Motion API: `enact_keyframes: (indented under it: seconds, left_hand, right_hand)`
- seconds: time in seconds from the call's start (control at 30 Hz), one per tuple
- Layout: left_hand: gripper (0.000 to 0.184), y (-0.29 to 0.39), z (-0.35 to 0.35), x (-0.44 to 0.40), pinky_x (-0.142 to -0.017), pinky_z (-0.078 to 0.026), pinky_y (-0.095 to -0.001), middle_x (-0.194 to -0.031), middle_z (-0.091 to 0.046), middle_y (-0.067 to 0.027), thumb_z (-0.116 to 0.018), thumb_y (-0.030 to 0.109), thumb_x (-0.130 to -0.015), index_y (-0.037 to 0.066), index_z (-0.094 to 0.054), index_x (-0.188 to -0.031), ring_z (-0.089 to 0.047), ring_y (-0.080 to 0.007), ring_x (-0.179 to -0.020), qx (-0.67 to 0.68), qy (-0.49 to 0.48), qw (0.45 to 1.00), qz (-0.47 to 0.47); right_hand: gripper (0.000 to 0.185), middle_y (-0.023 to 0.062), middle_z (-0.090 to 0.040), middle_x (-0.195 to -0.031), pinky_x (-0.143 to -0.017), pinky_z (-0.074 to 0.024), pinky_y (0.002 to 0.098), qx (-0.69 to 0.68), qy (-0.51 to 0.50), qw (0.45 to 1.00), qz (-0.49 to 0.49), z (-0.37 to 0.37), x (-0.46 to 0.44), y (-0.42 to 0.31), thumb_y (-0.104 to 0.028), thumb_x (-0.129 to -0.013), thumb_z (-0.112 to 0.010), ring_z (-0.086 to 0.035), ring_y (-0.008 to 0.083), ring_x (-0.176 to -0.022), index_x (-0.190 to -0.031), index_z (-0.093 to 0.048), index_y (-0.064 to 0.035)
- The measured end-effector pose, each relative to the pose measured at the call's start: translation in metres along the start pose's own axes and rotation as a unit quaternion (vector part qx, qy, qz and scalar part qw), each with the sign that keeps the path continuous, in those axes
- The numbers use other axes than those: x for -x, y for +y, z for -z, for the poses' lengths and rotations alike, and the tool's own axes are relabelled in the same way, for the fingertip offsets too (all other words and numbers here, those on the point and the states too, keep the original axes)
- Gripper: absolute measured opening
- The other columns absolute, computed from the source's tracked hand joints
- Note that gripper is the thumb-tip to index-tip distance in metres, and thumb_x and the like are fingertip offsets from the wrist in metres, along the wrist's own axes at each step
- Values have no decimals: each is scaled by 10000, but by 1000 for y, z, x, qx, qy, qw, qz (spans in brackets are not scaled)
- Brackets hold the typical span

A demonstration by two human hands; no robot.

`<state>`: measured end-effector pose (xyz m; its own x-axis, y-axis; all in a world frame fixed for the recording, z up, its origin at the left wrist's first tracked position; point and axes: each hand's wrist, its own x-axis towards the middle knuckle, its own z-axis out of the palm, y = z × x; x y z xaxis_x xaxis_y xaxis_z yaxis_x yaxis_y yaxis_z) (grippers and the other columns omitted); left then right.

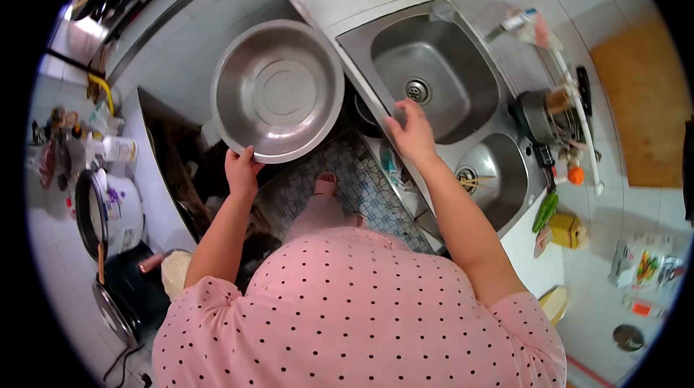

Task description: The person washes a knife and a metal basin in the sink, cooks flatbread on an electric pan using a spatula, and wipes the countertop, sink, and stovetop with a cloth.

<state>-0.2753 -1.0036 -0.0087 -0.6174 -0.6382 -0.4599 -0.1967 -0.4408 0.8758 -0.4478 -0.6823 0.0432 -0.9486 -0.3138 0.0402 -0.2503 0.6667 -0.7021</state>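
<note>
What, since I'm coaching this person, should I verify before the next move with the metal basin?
1. Left hand on the metal basin: ok, gripping its edge.
2. Right hand free: ok, held open near the large sink.
3. Large sink's drain uncovered: ok, in plain view.
4. Small sink free of things: not ok, thin sticks lie in it.
5. Basin's underside clean: cannot tell, hidden from this view.

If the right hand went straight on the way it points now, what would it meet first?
Probably the rim of the larger sink basin, on the side nearer the steel bowl. The right hand is at an unclear height, so it might pass above.
</note>
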Motion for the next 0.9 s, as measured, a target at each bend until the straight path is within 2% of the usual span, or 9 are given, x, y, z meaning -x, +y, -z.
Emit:
enact_keyframes:
  seconds: [0.13, 0.33, 0.4, 0.57, 0.7, 0.73, 0.8, 0.83, 0.9]
  left_hand:
    - [189, -70, 16, -24, -586, -567, -294, -965, -603, -96, -568, 31, -882, 29, -485, -1052, -630, -176, -753, -32, 127, 991, 18]
    - [179, -189, -49, -88, -528, -556, -300, -928, -604, -126, -616, 51, -866, 6, -504, -998, -633, -208, -698, -159, 64, 976, 134]
    - [200, -194, -99, -98, -525, -550, -326, -893, -639, -143, -664, 66, -829, -19, -528, -949, -649, -220, -640, -196, 62, 960, 191]
    - [294, -310, -175, -170, -802, -524, -420, -1007, -653, -204, -695, 165, -806, 15, -562, -1022, -655, -347, -919, -311, -35, 938, 151]
    - [404, -309, -225, -192, -895, -482, -429, -1112, -634, -206, -698, 208, -799, 33, -556, -1135, -610, -356, -1052, -387, -70, 913, 108]
    - [425, -364, -237, -223, -905, -484, -425, -1135, -627, -205, -698, 215, -800, 36, -550, -1156, -603, -353, -1073, -347, -73, 925, 138]
    - [465, -380, -249, -239, -918, -484, -417, -1132, -626, -220, -671, 180, -803, 28, -513, -1212, -610, -360, -1063, -370, -88, 920, 96]
    - [472, -391, -254, -249, -931, -473, -407, -1163, -607, -225, -626, 161, -825, 24, -481, -1252, -597, -357, -1087, -272, -125, 941, 157]
    - [488, -416, -257, -265, -952, -451, -389, -1242, -555, -232, -540, 127, -860, 17, -420, -1321, -561, -349, -1140, -152, -205, 950, 179]
  right_hand:
    - [486, 258, -452, -1337, -1035, -352, 451, 103, 29, 992, 65, -29, -20, 23, -255, -798, -688, -430, 409, -1242, -1191, -518, -25]
    - [555, 272, -402, -1351, -1041, -325, 499, 188, 30, 966, 175, -71, -41, 26, -255, -776, -702, -392, 446, -1235, -1233, -485, -27]
    - [549, 265, -385, -1365, -1032, -338, 488, 215, 12, 965, 149, -76, -40, 17, -250, -764, -708, -409, 435, -1223, -1226, -496, -43]
    - [553, 258, -370, -1382, -1009, -364, 476, 232, 2, 964, 130, -79, -40, 18, -231, -747, -718, -424, 430, -1211, -1226, -503, -58]
    - [579, 256, -375, -1392, -995, -384, 461, 256, 10, 958, 130, -81, -41, 18, -216, -718, -742, -457, 426, -1188, -1223, -503, -65]
    - [583, 254, -388, -1389, -978, -401, 447, 268, 11, 954, 131, -80, -43, 18, -207, -712, -748, -475, 419, -1175, -1221, -505, -62]
    - [600, 248, -401, -1379, -968, -414, 450, 245, 19, 959, 140, -79, -45, 21, -174, -658, -776, -493, 411, -1154, -1194, -525, -74]
    - [594, 244, -403, -1380, -965, -416, 450, 244, 16, 960, 133, -78, -44, 22, -166, -654, -777, -496, 408, -1149, -1187, -531, -74]
    - [570, 231, -405, -1383, -973, -418, 454, 227, 16, 966, 124, -77, -44, 22, -150, -667, -769, -498, 404, -1149, -1185, -541, -82]
